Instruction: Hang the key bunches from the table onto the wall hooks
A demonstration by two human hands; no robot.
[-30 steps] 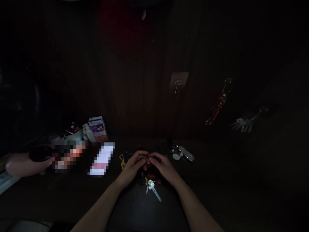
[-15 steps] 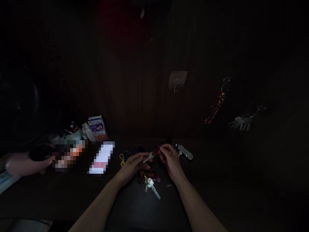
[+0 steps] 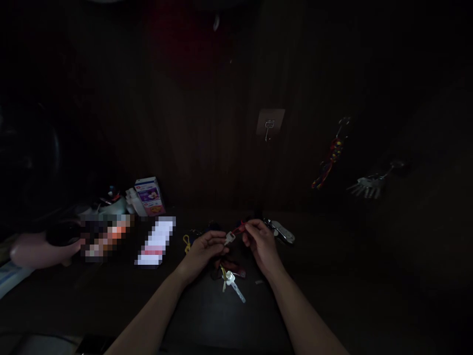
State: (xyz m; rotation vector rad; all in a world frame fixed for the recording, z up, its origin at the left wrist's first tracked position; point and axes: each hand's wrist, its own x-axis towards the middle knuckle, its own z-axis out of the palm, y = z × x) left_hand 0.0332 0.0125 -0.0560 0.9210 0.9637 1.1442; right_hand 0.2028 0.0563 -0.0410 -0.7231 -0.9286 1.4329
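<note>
My left hand (image 3: 202, 252) pinches a silver key (image 3: 229, 239) by its blade, with the key's head pointing right. A thin red cord (image 3: 241, 228) runs from the key's head to my right hand (image 3: 260, 242), whose thumb and fingers are closed on it. Below my hands, a bunch of keys (image 3: 235, 286) with a dark reddish-brown holder lies on the dark table. Beyond my left hand is a yellow loop (image 3: 186, 242) beside dark items too dim to make out. A silver-white key fob (image 3: 283, 231) rests just right of my right hand.
A phone with a lit screen (image 3: 155, 241) and a purple-and-white box (image 3: 150, 196) stand left, near a pink object (image 3: 46, 249). On the dark back panel are a bare hook (image 3: 268, 129), a hanging colourful braided cord (image 3: 331, 160) and a hanging key bunch (image 3: 369, 186).
The key has turned and slipped deeper between my left fingers, so less of its blade shows. More of the red cord is visible at my right fingertips.
</note>
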